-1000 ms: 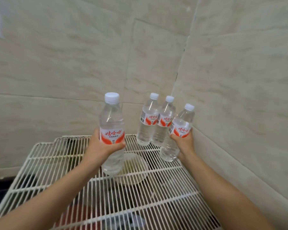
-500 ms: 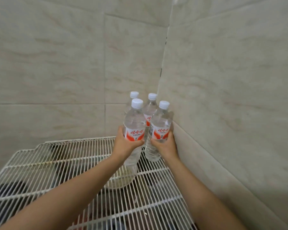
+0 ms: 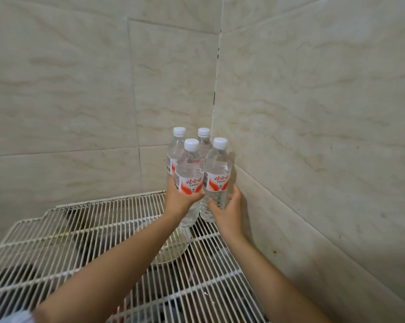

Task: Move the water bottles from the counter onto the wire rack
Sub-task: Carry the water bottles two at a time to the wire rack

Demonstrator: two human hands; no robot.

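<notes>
Four clear water bottles with white caps and red-and-white labels stand close together in the back right corner of the white wire rack (image 3: 80,229). My left hand (image 3: 178,199) is wrapped around the front left bottle (image 3: 188,169) at its label. The fingers and thumb of my right hand (image 3: 231,210) curl around the lower part of the front right bottle (image 3: 216,169). Behind them stand the back left bottle (image 3: 176,148) and the back right bottle (image 3: 204,143), partly hidden. Both front bottles are upright with their bases at rack level.
Beige tiled walls (image 3: 313,113) meet in a corner right behind the bottles. A pale bowl (image 3: 173,250) and dark objects show through the wires below the rack. The left and front parts of the rack carry nothing.
Both hands carried their bottles toward the corner. The left bottle moved right and back, the right bottle came upright, and both now stand against the two rear bottles.
</notes>
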